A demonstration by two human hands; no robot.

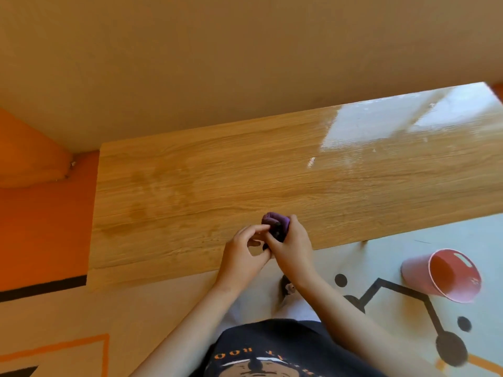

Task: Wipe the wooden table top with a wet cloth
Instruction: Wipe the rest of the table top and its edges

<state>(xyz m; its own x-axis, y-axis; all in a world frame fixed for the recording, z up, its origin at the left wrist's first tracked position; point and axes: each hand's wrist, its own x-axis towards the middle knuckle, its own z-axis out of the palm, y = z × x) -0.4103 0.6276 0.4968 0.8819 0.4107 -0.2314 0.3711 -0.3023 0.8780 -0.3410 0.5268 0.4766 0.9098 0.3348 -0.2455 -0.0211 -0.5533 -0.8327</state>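
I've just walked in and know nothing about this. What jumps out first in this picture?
At the middle of the view, the right hand grips a bunched purple cloth while the left hand pinches at it, just above the near edge of the wooden table. A pink bucket sits on the patterned floor to the right. Darker, damp-looking patches mark the table's left part.
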